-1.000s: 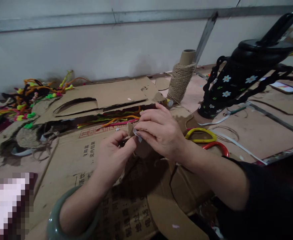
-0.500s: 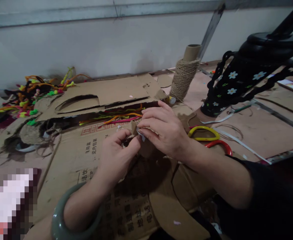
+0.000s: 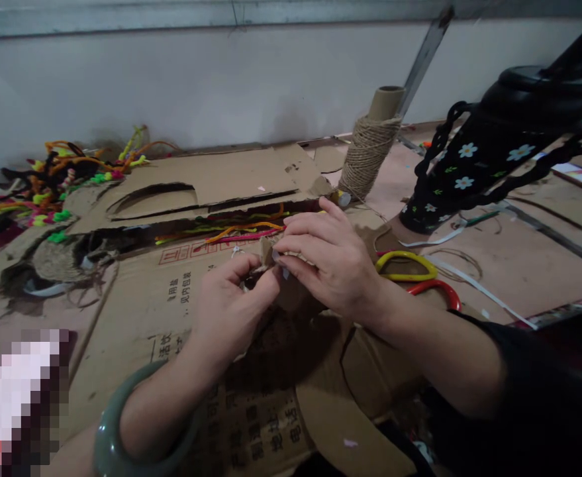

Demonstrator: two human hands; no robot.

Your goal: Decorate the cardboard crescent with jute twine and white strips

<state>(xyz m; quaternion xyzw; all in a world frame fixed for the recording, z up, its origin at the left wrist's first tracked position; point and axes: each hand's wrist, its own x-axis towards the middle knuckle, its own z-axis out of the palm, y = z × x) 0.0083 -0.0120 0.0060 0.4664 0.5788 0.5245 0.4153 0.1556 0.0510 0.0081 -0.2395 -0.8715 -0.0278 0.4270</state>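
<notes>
Over the printed cardboard sheet [image 3: 186,285], my two hands meet fingertip to fingertip. My left hand [image 3: 231,301] is closed, thumb against bent fingers, on a small piece of cardboard [image 3: 266,252] whose lower part is hidden. My right hand [image 3: 328,265] pinches a small white scrap [image 3: 285,272] against that piece, with thumb and forefinger together. Whether the scrap is paper or tape I cannot tell. Beside my right wrist lie scissors with one yellow and one red handle loop [image 3: 407,266]; their blades are mostly hidden.
A cone of twine [image 3: 370,156] stands behind my right hand, and a black flowered tumbler [image 3: 462,165] is at the right. Colourful pipe cleaners [image 3: 62,175] pile up at the left. A cut cardboard piece [image 3: 236,172] lies along the back. A phone [image 3: 576,172] rests far right.
The view has shifted slightly. Both hands stay together on the small cardboard piece, with hardly any change in their fingers.
</notes>
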